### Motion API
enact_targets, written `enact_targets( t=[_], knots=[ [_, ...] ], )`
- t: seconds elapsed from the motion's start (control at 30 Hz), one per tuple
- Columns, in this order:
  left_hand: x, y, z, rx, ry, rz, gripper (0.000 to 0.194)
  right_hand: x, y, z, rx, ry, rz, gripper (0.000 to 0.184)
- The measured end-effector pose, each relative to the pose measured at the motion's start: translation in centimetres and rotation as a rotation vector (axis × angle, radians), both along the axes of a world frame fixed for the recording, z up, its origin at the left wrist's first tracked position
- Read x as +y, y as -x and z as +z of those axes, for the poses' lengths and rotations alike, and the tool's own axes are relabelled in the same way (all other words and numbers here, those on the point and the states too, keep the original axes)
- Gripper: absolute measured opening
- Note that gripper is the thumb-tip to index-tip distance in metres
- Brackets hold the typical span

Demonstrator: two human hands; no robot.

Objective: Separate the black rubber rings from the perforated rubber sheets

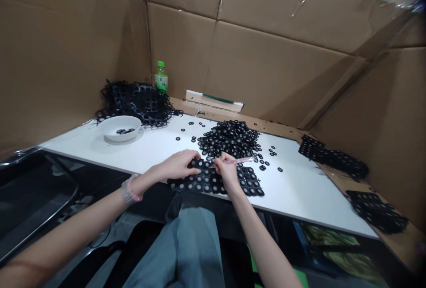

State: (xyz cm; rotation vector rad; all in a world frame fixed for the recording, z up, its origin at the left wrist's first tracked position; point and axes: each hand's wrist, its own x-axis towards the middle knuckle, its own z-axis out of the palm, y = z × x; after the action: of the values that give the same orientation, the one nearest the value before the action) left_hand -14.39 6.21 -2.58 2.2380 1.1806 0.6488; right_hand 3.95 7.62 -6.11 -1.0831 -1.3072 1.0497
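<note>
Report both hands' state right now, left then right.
Left hand: open, resting on the black sheet of linked rings.
Right hand: closed, pinching a slim translucent pink tool.

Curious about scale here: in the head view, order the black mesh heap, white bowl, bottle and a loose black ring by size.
Largest to smallest: black mesh heap, then white bowl and bottle, which look alike; the bottle stands farther away, so unranked. Smallest: loose black ring.
</note>
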Motion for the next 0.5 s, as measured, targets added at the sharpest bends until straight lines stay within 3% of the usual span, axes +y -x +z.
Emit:
enact_targets(
  t=[0.1, 0.17, 0.37, 0.5],
  knots=[
    [-2.7, 0.1, 0.8, 0.216, -0.338, -0.077, 0.057, -0.5, 0.0, 0.3, 0.073, 0.033, -0.001, 0.024],
    [-3.9, 0.2, 0.6, 0.309, -0.405, -0.174, 0.065, -0.7, 0.1, 0.3, 0.099, 0.049, 0.021, 0.024],
    [-3.7, 0.2, -1.8, 0.363, -0.428, -0.177, 0.027, -0.6, 0.4, -0.4, 0.164, 0.084, 0.019, 0.027],
    [-3.2, -0.6, -1.9, 0.436, -0.537, -0.145, 0.019, -0.6, 0.3, -0.5, 0.195, 0.093, 0.004, 0.028]
  ],
)
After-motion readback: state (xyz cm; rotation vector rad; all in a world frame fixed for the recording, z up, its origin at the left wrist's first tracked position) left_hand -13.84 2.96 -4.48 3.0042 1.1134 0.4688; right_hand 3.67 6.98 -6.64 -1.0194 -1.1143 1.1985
